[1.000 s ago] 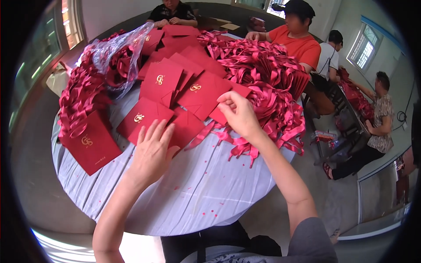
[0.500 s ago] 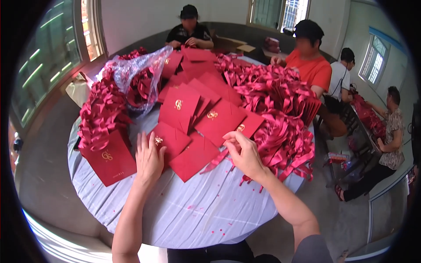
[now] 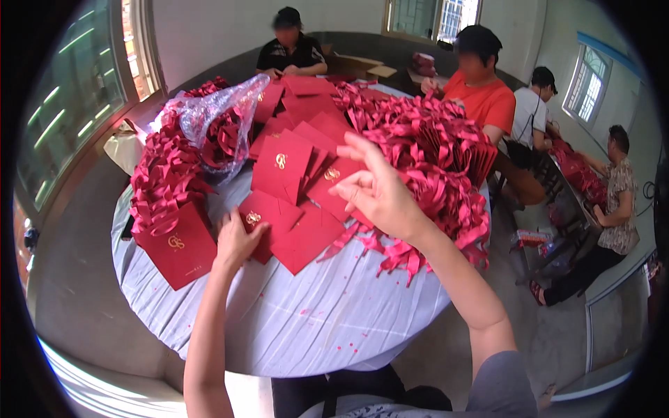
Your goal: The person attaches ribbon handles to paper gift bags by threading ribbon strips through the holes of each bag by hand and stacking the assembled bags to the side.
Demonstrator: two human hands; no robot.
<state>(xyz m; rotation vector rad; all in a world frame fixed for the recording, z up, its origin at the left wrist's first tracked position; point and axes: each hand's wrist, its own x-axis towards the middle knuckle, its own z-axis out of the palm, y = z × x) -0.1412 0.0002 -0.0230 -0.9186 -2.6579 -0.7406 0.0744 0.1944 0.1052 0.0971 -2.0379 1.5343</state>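
My left hand rests at the left corner of a flat red paper piece with a gold emblem, thumb on its face and fingers apart from the thumb. Raised over the pile is my right hand, fingers spread, with nothing visible in them. Beneath and behind it lie more red pieces, overlapping, some with gold emblems and slits. A plain-looking red piece lies between my hands. To the right is a large heap of red ribbons attached to stacked red pieces.
On the left, a ribboned stack has a red piece leaning at its front, beside clear plastic wrap. A grey-white cloth covers the round table. Two people sit across it; others work at a table on the right.
My right hand has lifted from the pile's front edge and opened its fingers. My left hand's fingers have bent in at the red piece's corner. The whole view has shifted slightly.
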